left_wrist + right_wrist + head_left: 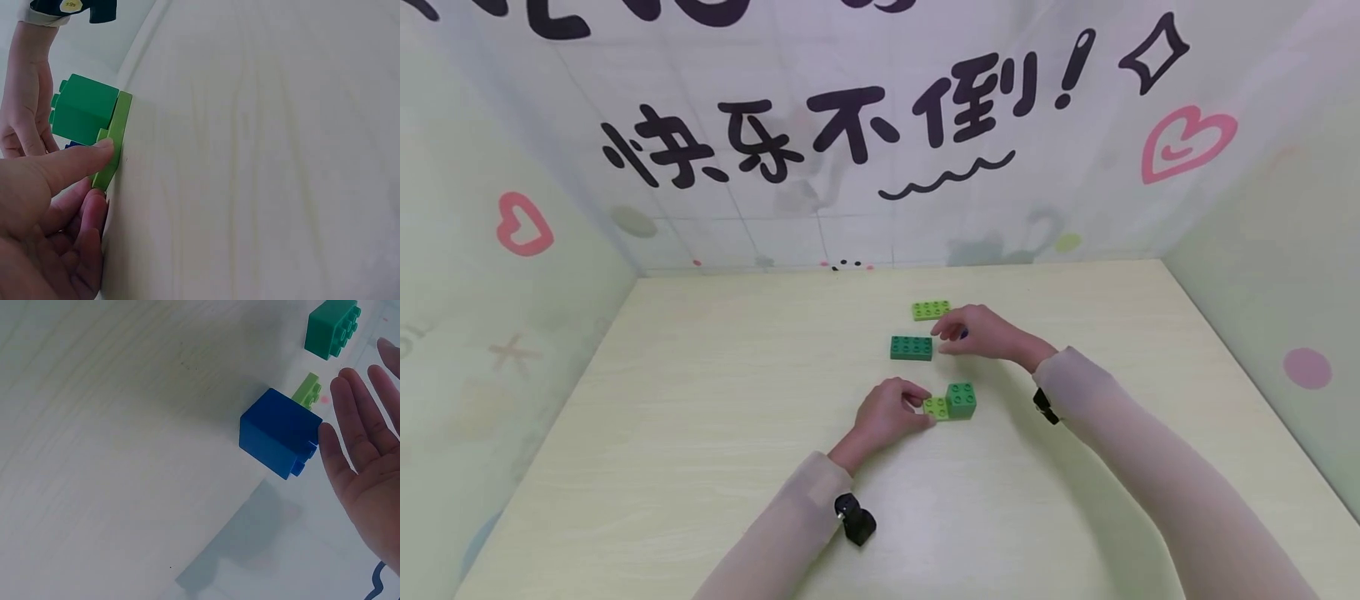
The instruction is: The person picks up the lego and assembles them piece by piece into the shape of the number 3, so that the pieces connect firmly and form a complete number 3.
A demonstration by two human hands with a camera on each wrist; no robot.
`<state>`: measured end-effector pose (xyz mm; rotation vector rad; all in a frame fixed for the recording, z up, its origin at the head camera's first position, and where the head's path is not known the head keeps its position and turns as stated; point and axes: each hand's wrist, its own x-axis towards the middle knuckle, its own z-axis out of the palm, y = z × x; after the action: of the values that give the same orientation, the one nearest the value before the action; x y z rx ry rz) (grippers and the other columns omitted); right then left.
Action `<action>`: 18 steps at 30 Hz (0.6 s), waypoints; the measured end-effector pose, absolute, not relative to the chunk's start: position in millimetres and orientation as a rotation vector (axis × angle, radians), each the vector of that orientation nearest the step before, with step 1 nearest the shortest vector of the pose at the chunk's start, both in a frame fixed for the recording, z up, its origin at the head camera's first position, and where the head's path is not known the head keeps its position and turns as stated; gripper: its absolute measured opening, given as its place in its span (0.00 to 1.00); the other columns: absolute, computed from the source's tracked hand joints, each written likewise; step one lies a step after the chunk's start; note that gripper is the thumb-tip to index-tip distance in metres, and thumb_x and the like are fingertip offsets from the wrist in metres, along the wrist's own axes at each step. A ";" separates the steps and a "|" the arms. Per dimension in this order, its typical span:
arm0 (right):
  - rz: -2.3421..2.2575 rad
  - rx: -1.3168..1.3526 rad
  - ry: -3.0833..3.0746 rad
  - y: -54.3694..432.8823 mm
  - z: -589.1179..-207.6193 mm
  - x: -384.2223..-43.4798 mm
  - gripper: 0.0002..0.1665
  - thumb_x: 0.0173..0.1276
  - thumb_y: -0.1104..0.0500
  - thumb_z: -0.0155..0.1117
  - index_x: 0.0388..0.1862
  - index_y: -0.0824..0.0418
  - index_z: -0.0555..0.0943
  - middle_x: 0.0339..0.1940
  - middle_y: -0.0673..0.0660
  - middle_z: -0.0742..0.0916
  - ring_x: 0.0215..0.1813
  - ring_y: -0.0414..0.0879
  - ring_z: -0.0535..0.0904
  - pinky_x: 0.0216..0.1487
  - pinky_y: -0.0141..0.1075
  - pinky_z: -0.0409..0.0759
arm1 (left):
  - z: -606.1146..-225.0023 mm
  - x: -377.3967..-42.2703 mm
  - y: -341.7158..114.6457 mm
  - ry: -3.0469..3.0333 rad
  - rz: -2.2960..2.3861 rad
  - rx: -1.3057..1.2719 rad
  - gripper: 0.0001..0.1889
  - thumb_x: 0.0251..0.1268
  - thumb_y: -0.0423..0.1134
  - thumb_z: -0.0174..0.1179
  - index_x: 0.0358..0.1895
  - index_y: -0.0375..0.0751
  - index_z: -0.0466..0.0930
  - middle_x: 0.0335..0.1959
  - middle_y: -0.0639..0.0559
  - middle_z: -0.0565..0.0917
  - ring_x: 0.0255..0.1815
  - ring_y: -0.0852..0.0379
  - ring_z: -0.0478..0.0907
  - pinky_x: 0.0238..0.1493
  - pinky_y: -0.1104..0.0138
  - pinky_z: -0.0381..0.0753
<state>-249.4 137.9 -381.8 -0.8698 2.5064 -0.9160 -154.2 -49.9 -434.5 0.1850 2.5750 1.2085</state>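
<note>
My left hand (889, 417) pinches the left end of a flat light-green toy brick (936, 408) between thumb and fingers, low at the table. A taller green two-by-two brick (961, 400) sits on that flat brick's right end, its studs up. Farther back, my right hand (988, 335) hovers with relaxed fingers beside a blue brick (278, 434), which the hand mostly hides in the head view. Just left of its fingertips lies a dark-green two-by-four brick (912, 348).
Behind the dark-green brick is another flat light-green brick (931, 311). The pale wooden table (700, 400) meets a printed cloth wall (760, 200) at the back, with side walls left and right.
</note>
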 end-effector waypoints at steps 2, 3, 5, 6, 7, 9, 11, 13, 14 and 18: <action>-0.913 -0.866 2.513 135.1 -382.3 -251.1 0.16 0.61 0.61 0.64 0.48 0.65 0.80 0.44 0.58 0.83 0.44 0.48 0.78 0.47 0.41 0.75 | -436.0 -154.6 -50.1 2.571 1.209 0.188 0.16 0.47 0.40 0.70 0.42 0.44 0.83 0.33 0.56 0.78 0.33 0.60 0.73 0.36 0.67 0.73; -0.913 -0.865 2.513 133.7 -382.6 -251.8 0.16 0.61 0.61 0.64 0.48 0.65 0.80 0.45 0.58 0.83 0.44 0.48 0.78 0.47 0.41 0.75 | -436.3 -154.7 -50.2 2.570 1.209 0.190 0.16 0.47 0.40 0.70 0.42 0.44 0.83 0.33 0.56 0.78 0.33 0.60 0.73 0.36 0.67 0.73; -0.920 -0.862 2.503 130.8 -383.4 -253.1 0.16 0.61 0.61 0.63 0.48 0.65 0.80 0.45 0.58 0.83 0.45 0.48 0.77 0.47 0.41 0.75 | -436.7 -154.8 -50.4 2.571 1.212 0.193 0.16 0.47 0.40 0.70 0.42 0.44 0.83 0.33 0.56 0.78 0.33 0.60 0.73 0.36 0.67 0.73; -0.923 -0.862 2.499 129.4 -384.1 -253.8 0.16 0.61 0.61 0.63 0.48 0.65 0.80 0.45 0.57 0.83 0.45 0.48 0.77 0.47 0.41 0.75 | -436.6 -154.7 -50.7 2.572 1.214 0.194 0.16 0.47 0.40 0.70 0.42 0.44 0.83 0.33 0.56 0.78 0.33 0.60 0.73 0.36 0.67 0.73; -0.928 -0.861 2.494 128.0 -384.7 -254.3 0.16 0.61 0.61 0.63 0.48 0.64 0.80 0.45 0.57 0.83 0.45 0.48 0.77 0.47 0.41 0.74 | -436.5 -154.7 -50.9 2.572 1.216 0.194 0.16 0.47 0.40 0.70 0.42 0.44 0.83 0.33 0.56 0.78 0.32 0.60 0.73 0.36 0.67 0.73; -0.928 -0.869 2.491 125.3 -385.8 -255.5 0.16 0.61 0.62 0.63 0.48 0.64 0.80 0.45 0.57 0.83 0.45 0.48 0.77 0.48 0.40 0.74 | -435.6 -154.3 -51.3 2.573 1.220 0.197 0.16 0.47 0.40 0.70 0.42 0.44 0.83 0.33 0.56 0.79 0.33 0.60 0.74 0.37 0.66 0.73; -0.921 -0.878 2.497 122.4 -386.8 -256.5 0.16 0.61 0.62 0.63 0.48 0.64 0.80 0.45 0.57 0.83 0.45 0.47 0.77 0.48 0.40 0.74 | -435.3 -154.2 -51.6 2.572 1.225 0.202 0.16 0.47 0.40 0.70 0.42 0.43 0.83 0.33 0.56 0.79 0.33 0.60 0.74 0.37 0.66 0.73; -0.916 -0.886 2.500 119.6 -387.1 -257.2 0.16 0.60 0.62 0.63 0.48 0.64 0.80 0.45 0.56 0.83 0.46 0.47 0.77 0.48 0.40 0.75 | -435.4 -154.0 -51.8 2.572 1.229 0.210 0.16 0.47 0.40 0.70 0.42 0.43 0.83 0.33 0.56 0.79 0.32 0.60 0.74 0.37 0.66 0.73; -0.912 -0.891 2.502 118.1 -387.1 -257.6 0.16 0.60 0.63 0.63 0.48 0.64 0.80 0.45 0.56 0.83 0.46 0.48 0.77 0.48 0.40 0.75 | -435.5 -154.1 -51.8 2.572 1.230 0.213 0.16 0.47 0.40 0.70 0.42 0.44 0.83 0.33 0.56 0.79 0.32 0.60 0.74 0.36 0.66 0.73; -0.898 -0.897 2.505 112.5 -386.8 -258.7 0.17 0.60 0.64 0.64 0.49 0.65 0.79 0.46 0.56 0.83 0.47 0.48 0.77 0.48 0.40 0.74 | -436.2 -154.2 -52.1 2.576 1.230 0.225 0.16 0.47 0.40 0.70 0.42 0.43 0.83 0.32 0.56 0.79 0.32 0.61 0.74 0.35 0.66 0.73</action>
<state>-258.7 112.5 -386.8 -0.8965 2.5053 -0.8977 -154.2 -52.1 -436.2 0.2255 2.5762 1.2296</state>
